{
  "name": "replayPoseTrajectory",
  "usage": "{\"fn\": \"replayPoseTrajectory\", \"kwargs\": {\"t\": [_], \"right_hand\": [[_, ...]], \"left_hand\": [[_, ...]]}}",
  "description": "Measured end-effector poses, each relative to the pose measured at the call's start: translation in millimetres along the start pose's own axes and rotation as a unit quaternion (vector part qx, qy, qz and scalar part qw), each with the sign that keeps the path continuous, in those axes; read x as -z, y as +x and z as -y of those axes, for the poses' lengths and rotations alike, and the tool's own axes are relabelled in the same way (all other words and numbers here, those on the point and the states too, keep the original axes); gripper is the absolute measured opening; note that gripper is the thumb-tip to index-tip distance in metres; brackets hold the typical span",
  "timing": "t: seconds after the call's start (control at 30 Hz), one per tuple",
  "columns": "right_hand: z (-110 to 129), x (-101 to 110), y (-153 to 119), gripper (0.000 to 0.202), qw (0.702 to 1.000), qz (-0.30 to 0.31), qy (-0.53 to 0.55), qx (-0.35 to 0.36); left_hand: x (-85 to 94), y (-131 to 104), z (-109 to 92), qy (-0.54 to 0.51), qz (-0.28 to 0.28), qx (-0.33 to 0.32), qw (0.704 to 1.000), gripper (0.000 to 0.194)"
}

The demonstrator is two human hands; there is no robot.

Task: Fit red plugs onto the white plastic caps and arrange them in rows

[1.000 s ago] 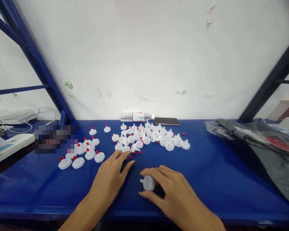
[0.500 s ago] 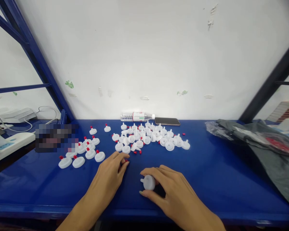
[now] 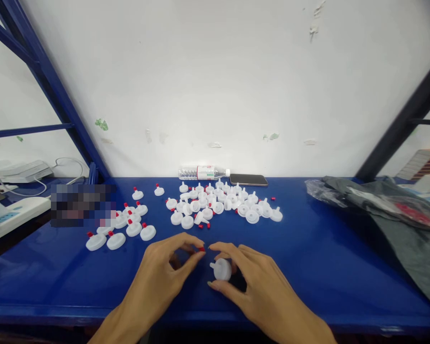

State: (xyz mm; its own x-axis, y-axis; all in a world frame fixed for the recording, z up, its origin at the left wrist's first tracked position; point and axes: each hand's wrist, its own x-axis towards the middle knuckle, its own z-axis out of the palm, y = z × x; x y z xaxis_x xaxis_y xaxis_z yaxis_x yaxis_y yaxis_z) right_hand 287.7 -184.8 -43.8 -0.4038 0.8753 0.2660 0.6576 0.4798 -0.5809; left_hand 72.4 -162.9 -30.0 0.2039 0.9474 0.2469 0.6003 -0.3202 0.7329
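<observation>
Between the thumb and fingertips of my left hand is pinched a small red cap. My right hand grips a white plastic nozzle piece, a round disc with a thin spout pointing left toward the red cap. Cap and spout are apart. Beyond my hands lies a pile of similar white nozzle pieces, their spouts bare, with a few loose red caps at its near edge. To the left stand several white pieces with red caps on their spouts.
A clear plastic bottle lies against the wall beside a dark phone. Grey cloth and plastic bags cover the right end of the blue table. A white power strip sits at the far left, near blue frame posts.
My left hand has moved right with the red cap, coming close to the white piece's spout. My right hand has stayed nearly in place with its piece.
</observation>
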Motion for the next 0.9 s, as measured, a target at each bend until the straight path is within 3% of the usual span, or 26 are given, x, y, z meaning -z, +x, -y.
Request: {"fn": "replayPoseTrajectory", "kwargs": {"t": [0.2,0.37,0.57,0.63,0.73,0.9], "right_hand": [[-4,-3,-1,0.062,0.999,-0.004,0.037,-0.014],[-4,-4,-1,0.065,0.999,-0.006,0.040,-0.012],[-3,0,0,0.054,0.999,-0.002,0.032,-0.007],[-2,0,0,0.051,1.000,0.006,0.025,-0.011],[-2,-1,-1,0.063,1.000,0.011,0.013,-0.026],[-3,-1,-3,0.061,0.999,0.007,0.006,-0.042]], "left_hand": [[-3.4,-10,-18,-0.141,0.078,0.036,0.986,0.015],[-9.3,-11,-13,-0.159,0.070,0.035,0.984,0.016],[-20.4,-12,-12,-0.204,0.071,0.041,0.976,0.016],[-20.4,-12,-12,-0.182,0.062,0.025,0.981,0.016],[-14.0,-9,-9,-0.122,0.029,0.005,0.992,0.014],[10.5,1,8,0.044,-0.054,-0.008,0.998,0.017]]}}
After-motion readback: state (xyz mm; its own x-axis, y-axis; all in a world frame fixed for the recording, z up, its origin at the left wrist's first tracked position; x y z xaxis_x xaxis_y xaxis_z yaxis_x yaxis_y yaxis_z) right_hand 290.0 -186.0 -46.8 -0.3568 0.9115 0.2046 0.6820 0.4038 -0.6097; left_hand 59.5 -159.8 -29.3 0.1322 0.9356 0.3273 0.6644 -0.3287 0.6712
